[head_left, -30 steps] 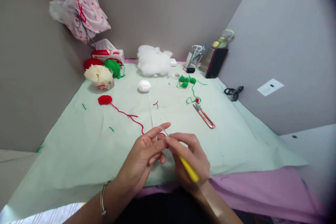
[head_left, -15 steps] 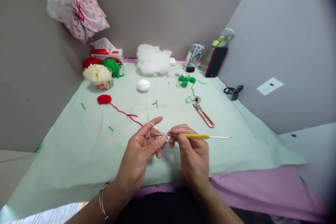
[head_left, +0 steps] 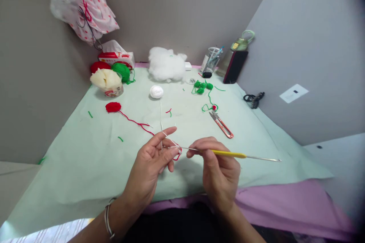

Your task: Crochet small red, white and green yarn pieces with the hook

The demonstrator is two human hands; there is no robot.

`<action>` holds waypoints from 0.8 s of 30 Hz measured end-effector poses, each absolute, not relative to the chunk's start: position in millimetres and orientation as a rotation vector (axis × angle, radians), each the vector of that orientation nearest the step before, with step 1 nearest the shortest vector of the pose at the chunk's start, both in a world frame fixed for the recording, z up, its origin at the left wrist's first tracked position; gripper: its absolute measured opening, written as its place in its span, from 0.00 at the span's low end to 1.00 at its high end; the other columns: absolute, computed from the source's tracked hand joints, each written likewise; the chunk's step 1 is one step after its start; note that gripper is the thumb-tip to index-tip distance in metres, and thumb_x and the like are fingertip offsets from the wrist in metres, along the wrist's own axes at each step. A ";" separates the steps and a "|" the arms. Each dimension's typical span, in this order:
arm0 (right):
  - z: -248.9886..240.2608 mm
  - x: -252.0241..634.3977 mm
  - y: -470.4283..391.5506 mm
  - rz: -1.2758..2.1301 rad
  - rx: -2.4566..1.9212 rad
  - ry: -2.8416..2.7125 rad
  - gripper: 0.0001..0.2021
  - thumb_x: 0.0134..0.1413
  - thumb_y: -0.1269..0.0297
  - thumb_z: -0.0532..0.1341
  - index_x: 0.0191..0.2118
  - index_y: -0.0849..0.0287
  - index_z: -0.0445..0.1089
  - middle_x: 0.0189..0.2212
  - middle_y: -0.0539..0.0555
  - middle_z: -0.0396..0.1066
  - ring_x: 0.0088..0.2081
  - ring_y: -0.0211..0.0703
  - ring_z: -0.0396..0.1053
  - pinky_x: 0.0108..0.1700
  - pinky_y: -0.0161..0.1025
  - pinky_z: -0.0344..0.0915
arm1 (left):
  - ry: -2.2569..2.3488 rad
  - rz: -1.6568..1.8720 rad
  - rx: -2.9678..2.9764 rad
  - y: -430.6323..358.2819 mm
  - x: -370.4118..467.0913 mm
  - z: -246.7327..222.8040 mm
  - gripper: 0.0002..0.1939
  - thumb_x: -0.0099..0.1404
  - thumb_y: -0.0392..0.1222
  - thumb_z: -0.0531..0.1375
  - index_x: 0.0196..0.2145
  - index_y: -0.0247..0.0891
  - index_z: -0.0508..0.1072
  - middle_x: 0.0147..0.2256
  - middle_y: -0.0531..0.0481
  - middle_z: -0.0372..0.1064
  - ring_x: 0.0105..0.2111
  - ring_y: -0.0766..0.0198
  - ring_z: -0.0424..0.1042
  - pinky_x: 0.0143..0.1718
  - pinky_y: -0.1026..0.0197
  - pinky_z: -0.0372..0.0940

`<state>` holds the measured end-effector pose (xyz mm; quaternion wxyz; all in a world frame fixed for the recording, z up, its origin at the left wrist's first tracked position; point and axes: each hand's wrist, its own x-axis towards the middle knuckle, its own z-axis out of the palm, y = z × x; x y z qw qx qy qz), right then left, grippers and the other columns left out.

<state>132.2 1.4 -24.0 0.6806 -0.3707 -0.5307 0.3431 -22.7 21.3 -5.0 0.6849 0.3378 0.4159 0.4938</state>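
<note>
My left hand pinches a small crochet piece of white and red yarn between thumb and fingers. White yarn runs over its raised index finger from a white yarn ball further back. My right hand is closed on a crochet hook with a yellow handle and a metal shaft at each end. The hook's left tip meets the white yarn at the piece; the exact loop is too small to make out. Red yarn trails from the piece toward a flat red yarn bundle.
Orange-handled thread snips lie right of centre, below green yarn pieces. White stuffing sits at the back. A phone leans on a bottle beside a clear cup. A tub and tissue box stand back left.
My right hand has moved right and slightly down, drawing the hook back so less of it passes the piece. The left hand stays nearly in place.
</note>
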 end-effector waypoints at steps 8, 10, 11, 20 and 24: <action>-20.9 132.3 0.2 0.715 -0.882 -1.256 0.11 0.72 0.70 0.58 0.44 0.53 0.79 0.35 0.53 0.77 0.36 0.43 0.75 0.39 0.43 0.73 | 0.930 1.106 0.766 20.1 -24.0 -5.6 0.23 0.62 0.41 0.74 0.54 0.47 0.82 0.33 0.56 0.71 0.22 0.75 0.65 0.21 0.69 0.55; -19.2 133.2 -0.1 0.679 -0.892 -1.292 0.11 0.72 0.71 0.58 0.44 0.54 0.79 0.35 0.52 0.77 0.36 0.43 0.75 0.39 0.43 0.73 | 0.923 1.120 0.774 20.3 -24.6 -5.9 0.23 0.61 0.41 0.75 0.54 0.46 0.82 0.32 0.56 0.71 0.22 0.75 0.65 0.22 0.69 0.58; -18.3 133.7 -0.2 0.657 -0.894 -1.317 0.11 0.72 0.72 0.58 0.44 0.54 0.79 0.35 0.52 0.77 0.36 0.43 0.75 0.39 0.43 0.72 | 0.922 1.128 0.785 20.4 -25.1 -6.3 0.24 0.60 0.40 0.75 0.55 0.46 0.81 0.32 0.57 0.72 0.22 0.74 0.65 0.23 0.69 0.60; -16.0 136.1 -3.0 0.639 -0.901 -1.437 0.12 0.70 0.74 0.58 0.46 0.54 0.78 0.35 0.52 0.78 0.38 0.43 0.75 0.41 0.42 0.72 | 0.950 1.093 0.956 23.0 -34.3 -10.1 0.34 0.61 0.35 0.73 0.64 0.51 0.75 0.31 0.57 0.72 0.23 0.72 0.63 0.23 0.70 0.63; -16.1 136.9 -2.5 0.733 -0.867 -1.375 0.12 0.72 0.72 0.57 0.45 0.53 0.78 0.35 0.52 0.77 0.38 0.43 0.75 0.41 0.42 0.72 | 0.943 1.035 1.002 24.6 -39.4 -6.9 0.37 0.60 0.35 0.73 0.66 0.50 0.73 0.30 0.56 0.71 0.22 0.71 0.62 0.22 0.69 0.64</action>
